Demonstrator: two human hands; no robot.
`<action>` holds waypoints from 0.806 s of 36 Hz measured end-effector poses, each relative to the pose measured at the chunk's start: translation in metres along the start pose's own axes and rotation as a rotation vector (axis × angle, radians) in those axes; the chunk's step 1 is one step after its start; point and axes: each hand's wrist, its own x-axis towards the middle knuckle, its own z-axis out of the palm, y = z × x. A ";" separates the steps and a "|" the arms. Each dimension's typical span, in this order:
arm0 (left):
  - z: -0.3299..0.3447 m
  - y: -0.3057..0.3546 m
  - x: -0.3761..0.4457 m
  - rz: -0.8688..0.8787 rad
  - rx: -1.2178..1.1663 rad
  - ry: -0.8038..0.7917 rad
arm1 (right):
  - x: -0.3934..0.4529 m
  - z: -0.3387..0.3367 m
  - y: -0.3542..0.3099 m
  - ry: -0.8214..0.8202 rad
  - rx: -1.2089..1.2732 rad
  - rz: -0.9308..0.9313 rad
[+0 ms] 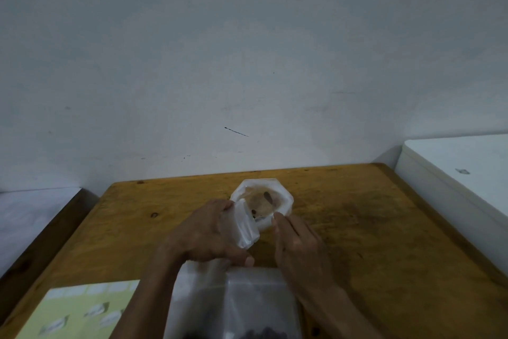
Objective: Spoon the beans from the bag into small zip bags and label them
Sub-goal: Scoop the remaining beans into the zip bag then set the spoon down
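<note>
At the near-left corner of the wooden tabletop [357,228] lies a pale yellow-green sheet [79,311] with small whitish patches on it, possibly labels; the detail is too blurred to tell. Just right of it, at the near edge, stands a large clear plastic bag [247,303] with dark beans [264,334] at its bottom, cut off by the frame.

Above that bag, the left hand [206,231] is curled around a small clear zip bag [246,227], fingers and thumb pinching its upper part. The right hand [297,239] sits just beside it, fingers drawn together with the tips at the small bag's mouth; whether they grip the plastic or a spoon handle cannot be told.

Behind both hands, toward the middle of the far edge, is a white bag with its rim rolled down [262,198], holding brownish contents and something dark, perhaps a spoon.

Judging from this, the thin small bag could fold shut or slip from the pinch, and beans would then scatter over the tabletop.
</note>
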 end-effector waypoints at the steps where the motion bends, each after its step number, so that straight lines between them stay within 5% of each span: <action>1: 0.000 0.000 -0.001 0.001 0.001 -0.002 | 0.000 0.000 0.001 0.020 -0.001 -0.003; 13: 0.001 -0.001 0.000 -0.005 -0.019 -0.012 | -0.002 0.003 0.001 -0.006 0.013 0.072; 18: 0.002 -0.005 0.001 0.006 -0.059 0.019 | 0.005 -0.003 -0.006 0.104 0.270 0.368; 29: -0.001 -0.001 0.007 0.139 -0.133 0.133 | 0.012 -0.007 -0.011 -0.049 0.750 1.033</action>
